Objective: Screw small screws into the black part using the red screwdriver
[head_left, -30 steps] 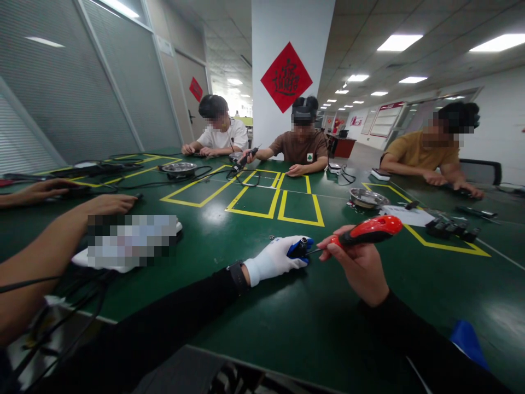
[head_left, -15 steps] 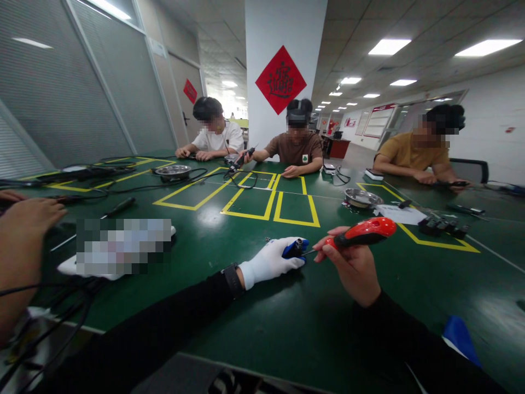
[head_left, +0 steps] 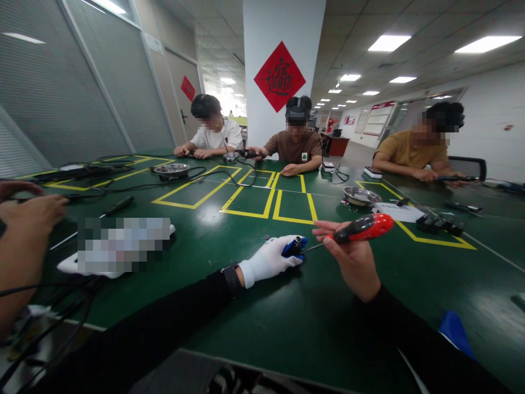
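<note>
My left hand [head_left: 273, 260] wears a white glove with blue fingertips and is closed around a small black part [head_left: 292, 249] with a shiny metal end pointing up. My bare right hand [head_left: 356, 257] holds a red and black screwdriver [head_left: 356, 229] between the thumb and outstretched fingers, the handle lying across them. Its thin shaft runs left to the black part; the tip is hidden at the gloved fingers. A tiny metal piece [head_left: 267, 237] lies on the table just beyond the glove.
Yellow tape rectangles [head_left: 273, 205] mark the green table. On the left are a white device [head_left: 118, 249], a long screwdriver [head_left: 117, 206] and a co-worker's hands [head_left: 41, 210]. Rightward stand a metal bowl [head_left: 361, 195] and several black parts [head_left: 441, 221]. Three people sit opposite.
My right fingers have straightened and the screwdriver handle has rolled between them, showing more black on top. My left hand stays put. The co-worker opposite has lowered a dark tool.
</note>
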Demonstrator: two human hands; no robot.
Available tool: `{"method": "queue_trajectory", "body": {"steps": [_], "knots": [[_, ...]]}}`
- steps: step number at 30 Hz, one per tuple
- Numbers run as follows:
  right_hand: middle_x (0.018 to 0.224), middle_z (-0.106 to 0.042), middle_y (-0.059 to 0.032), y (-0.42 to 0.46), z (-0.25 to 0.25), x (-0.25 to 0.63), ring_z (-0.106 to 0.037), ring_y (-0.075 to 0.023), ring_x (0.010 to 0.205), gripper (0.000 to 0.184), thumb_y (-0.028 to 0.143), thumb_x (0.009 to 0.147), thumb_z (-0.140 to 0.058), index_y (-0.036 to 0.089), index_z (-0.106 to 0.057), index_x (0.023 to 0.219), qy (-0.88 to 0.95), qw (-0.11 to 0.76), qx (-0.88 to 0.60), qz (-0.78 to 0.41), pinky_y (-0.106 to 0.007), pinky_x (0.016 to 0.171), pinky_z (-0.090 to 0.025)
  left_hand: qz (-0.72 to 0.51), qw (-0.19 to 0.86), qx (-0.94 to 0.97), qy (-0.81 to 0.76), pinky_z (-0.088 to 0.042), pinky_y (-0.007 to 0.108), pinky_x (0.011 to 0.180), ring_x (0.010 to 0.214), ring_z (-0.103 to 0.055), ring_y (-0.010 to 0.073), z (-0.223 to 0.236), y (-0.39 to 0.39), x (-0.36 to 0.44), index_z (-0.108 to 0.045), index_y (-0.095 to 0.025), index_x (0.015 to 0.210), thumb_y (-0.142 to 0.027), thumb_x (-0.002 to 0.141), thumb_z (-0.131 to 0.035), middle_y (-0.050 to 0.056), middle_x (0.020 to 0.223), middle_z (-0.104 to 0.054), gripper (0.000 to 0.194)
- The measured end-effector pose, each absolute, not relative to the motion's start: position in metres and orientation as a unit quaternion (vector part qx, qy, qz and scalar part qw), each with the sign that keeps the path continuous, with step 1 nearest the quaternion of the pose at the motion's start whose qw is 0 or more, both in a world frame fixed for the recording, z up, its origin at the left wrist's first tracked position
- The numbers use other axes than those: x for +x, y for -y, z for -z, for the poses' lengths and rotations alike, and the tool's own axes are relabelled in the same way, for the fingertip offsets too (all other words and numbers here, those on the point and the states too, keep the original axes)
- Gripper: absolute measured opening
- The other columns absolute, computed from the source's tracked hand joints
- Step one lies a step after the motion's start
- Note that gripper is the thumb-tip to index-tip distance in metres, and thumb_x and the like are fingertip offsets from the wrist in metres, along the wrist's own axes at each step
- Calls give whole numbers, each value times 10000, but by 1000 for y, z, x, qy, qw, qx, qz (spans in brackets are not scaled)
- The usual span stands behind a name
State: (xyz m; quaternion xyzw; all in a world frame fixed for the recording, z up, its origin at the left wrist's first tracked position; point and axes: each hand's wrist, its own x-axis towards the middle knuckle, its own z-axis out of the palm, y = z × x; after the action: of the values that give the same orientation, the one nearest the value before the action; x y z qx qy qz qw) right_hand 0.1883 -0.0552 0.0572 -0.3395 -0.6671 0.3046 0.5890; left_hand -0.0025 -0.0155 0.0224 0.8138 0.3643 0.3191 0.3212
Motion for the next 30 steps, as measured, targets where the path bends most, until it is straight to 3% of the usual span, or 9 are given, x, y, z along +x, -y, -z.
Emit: {"method": "queue_trajectory", "body": {"steps": [3,5,8,11,13,17,22,27,30], "knots": [[767,-589,39,58,-57,185,-639,-155,675,178,235,859,-580,259,-457,985,666,587,-283,-363,-402,782,-516,-328,311,811,-372,-425,369,979,1053,-594,234,-20,14,-2,-583,-184,1195,-324,758,-656,82,1160,-643,465],[795,-554,48,61,-57,182,-620,-141,645,238,240,882,-538,286,-424,1086,659,587,-269,-385,-419,803,-509,-330,309,810,-373,-423,370,983,1058,-592,235,-19,14,-3,-584,-180,1195,-330,760,-656,86,1168,-639,466],[968,-553,-5,64,-56,180,-634,-168,776,292,261,903,-485,299,-425,1187,676,574,-290,-361,-451,872,-475,-329,304,818,-360,-424,364,984,1060,-593,232,-18,13,-3,-587,-184,1191,-316,753,-664,79,1176,-636,464],[1063,-576,-58,64,-57,182,-563,-247,1077,160,261,872,-536,257,-547,1032,717,569,-325,-238,-471,962,-407,-331,302,823,-350,-426,360,984,1064,-592,233,-17,11,-3,-586,-193,1195,-316,737,-679,70,1176,-636,483],[1042,-605,-64,64,-59,184,-526,-262,1131,63,247,848,-574,242,-562,909,729,573,-329,-180,-469,966,-402,-329,303,823,-349,-432,358,977,1050,-598,233,-17,11,-3,-583,-201,1201,-317,736,-679,65,1165,-642,489],[882,-628,-40,65,-61,187,-610,-208,837,30,250,845,-585,223,-573,852,737,547,-368,-149,-389,789,-481,-329,303,823,-351,-424,363,989,1067,-588,237,-18,11,-3,-588,-206,1202,-305,733,-680,65,1174,-638,488],[772,-611,9,64,-59,184,-602,-129,552,92,287,886,-532,220,-510,944,697,553,-357,-284,-318,619,-503,-329,310,821,-350,-431,364,982,1067,-589,233,-17,11,-4,-575,-188,1217,-301,737,-677,74,1173,-636,503],[840,-583,5,66,-61,180,-652,-152,640,250,305,907,-485,229,-434,1139,647,576,-317,-386,-337,646,-537,-336,311,820,-344,-432,361,982,1072,-589,234,-18,12,-4,-586,-183,1198,-289,740,-675,77,1175,-638,479],[833,-582,3,67,-61,179,-658,-156,654,267,310,893,-514,223,-449,1136,646,581,-310,-387,-335,646,-544,-337,320,814,-348,-427,373,990,1076,-588,243,-19,13,-4,-588,-192,1200,-274,731,-681,70,1164,-645,485]]}}
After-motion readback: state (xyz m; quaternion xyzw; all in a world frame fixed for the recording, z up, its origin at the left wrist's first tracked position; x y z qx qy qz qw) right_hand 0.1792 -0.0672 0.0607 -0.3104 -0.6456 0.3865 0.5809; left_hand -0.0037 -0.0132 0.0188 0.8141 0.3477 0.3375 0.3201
